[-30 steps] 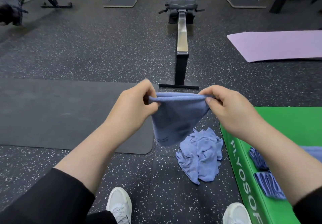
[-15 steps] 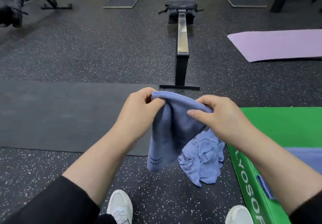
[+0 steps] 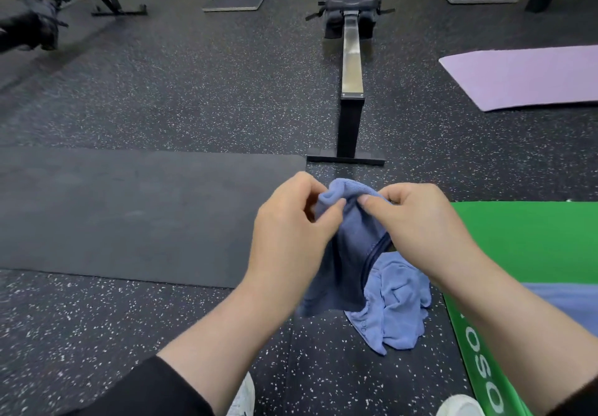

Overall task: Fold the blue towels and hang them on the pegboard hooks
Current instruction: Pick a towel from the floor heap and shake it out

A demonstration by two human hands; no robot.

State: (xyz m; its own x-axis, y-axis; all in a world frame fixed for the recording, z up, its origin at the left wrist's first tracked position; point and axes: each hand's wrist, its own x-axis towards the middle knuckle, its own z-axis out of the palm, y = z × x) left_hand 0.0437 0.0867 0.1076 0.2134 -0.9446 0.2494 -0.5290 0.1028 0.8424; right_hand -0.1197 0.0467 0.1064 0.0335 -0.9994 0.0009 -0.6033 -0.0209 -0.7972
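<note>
Because the pegboard is nowhere in view, hanging is some way off, and the crumpled towel (image 3: 393, 305) on the floor beside the green box (image 3: 524, 241) waits unfolded. Held in the air, the towel (image 3: 343, 254) droops from two pinches set close together: left hand (image 3: 291, 231) and right hand (image 3: 420, 221) grip its top fold. Such a bunched hold could let the layers slip askew.

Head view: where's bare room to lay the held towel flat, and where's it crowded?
Free: the dark mat left of the left hand, and the green box top past the right hand. Crowded: the floor under the held towel, where a crumpled towel lies against the box, shoes just below.
</note>
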